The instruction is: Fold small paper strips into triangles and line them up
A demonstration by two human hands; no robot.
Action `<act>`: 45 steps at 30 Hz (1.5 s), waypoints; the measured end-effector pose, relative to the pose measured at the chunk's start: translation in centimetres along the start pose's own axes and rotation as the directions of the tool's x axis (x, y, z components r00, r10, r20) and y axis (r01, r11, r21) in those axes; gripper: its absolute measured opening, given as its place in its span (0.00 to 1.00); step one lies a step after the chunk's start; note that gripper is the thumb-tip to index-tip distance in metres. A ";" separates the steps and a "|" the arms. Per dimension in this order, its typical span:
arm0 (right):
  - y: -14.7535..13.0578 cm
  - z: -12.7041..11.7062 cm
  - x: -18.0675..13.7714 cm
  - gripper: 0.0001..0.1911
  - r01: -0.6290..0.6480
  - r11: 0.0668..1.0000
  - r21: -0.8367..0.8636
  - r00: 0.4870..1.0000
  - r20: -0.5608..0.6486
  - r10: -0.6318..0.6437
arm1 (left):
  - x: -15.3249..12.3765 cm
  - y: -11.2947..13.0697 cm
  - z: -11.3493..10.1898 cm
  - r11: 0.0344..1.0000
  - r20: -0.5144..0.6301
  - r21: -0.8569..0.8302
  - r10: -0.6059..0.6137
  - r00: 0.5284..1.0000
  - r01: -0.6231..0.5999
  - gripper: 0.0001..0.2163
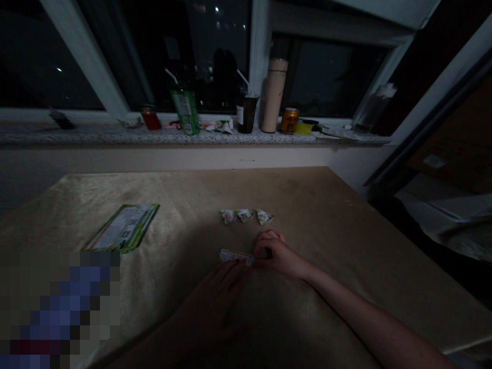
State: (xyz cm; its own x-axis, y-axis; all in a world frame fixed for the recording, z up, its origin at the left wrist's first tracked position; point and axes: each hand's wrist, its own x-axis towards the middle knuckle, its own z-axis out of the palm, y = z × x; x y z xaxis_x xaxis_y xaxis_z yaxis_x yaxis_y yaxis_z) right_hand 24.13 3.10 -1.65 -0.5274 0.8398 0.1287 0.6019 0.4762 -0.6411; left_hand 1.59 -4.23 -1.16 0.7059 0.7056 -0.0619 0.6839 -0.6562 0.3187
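Observation:
A narrow strip of printed paper (235, 256) lies on the tan table (326, 215). My right hand (274, 253) curls its fingers in a pinch on the strip's right end. My left hand (221, 287) lies in shadow with fingers stretched out flat, their tips pressing the strip's lower edge. Just beyond the hands, three small folded paper pieces (246, 216) sit in a row.
A green printed leaflet (123, 227) lies at the left of the table. On the stone windowsill (96, 134) stand a green drink carton (185, 110), a dark cup with straw (246, 113), a tall tan flask (274, 95), a small can (289, 121) and a red jar (150, 118).

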 end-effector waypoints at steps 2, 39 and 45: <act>0.0 0.1 0.1 0.08 0.001 1.000 0.005 1.000 -0.006 -0.001 | 0.0 0.0 0.0 1.000 0.004 -0.007 -0.002 1.000 0.002 0.41; -0.6 0.8 0.2 0.06 -0.057 0.998 0.031 0.998 -0.034 0.058 | -0.1 -3.4 -2.4 0.996 -0.198 0.084 0.016 0.980 0.001 0.19; -0.4 1.4 -0.1 0.05 -0.029 0.996 -0.084 0.983 -0.183 0.014 | -0.4 -6.1 -3.0 0.995 -0.158 0.058 0.086 0.984 -0.078 0.17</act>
State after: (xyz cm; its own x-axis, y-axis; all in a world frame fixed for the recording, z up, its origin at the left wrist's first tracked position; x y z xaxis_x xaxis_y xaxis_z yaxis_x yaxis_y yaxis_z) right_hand 23.13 2.41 -2.41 -0.4006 0.8797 0.2562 0.6653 0.4715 -0.5789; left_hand -3.45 0.33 -0.24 0.7243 0.6797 0.1161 0.6363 -0.7237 0.2671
